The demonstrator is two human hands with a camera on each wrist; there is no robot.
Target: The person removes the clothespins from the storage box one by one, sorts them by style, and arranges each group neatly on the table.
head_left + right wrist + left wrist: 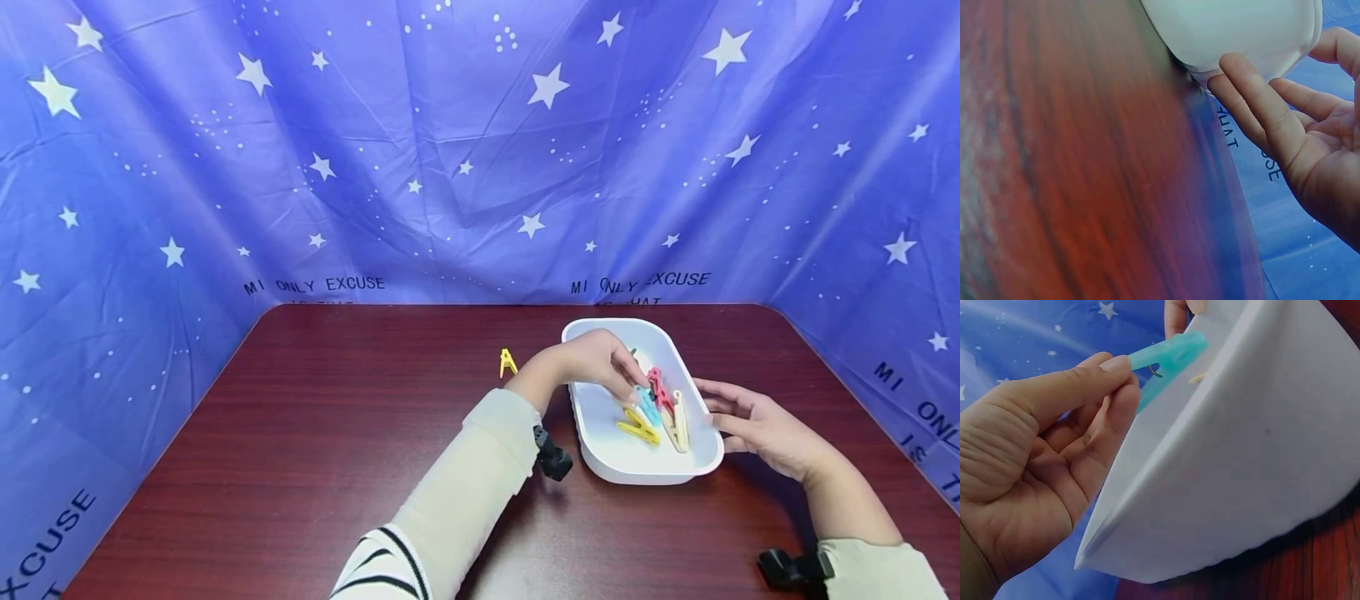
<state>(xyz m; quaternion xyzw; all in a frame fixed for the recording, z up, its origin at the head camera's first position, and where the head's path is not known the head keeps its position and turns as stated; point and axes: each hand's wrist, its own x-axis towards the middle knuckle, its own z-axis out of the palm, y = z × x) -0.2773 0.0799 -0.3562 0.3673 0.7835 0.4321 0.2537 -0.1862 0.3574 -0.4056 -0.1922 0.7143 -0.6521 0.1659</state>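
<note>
My left hand [596, 358] reaches over the left rim of a white plastic basin [633, 473]. Between thumb and fingers it pinches a teal clothespin [1175, 355], whose metal spring shows in the left wrist view. Inside the basin lie a yellow clothespin [639, 427], red ones [658, 388] and cream ones [680, 423]; a green bit [633, 352] is partly hidden behind the left hand. At the basin's right side, my right hand [768, 429] touches the wall and rim with its fingers spread and mostly straight.
A single yellow clothespin [507, 362] stands apart on the dark red wooden table [337, 433], left of the basin. Behind and beside the table hangs a blue star-patterned cloth [450, 150]. Black wrist cameras [553, 456] sit at both cuffs.
</note>
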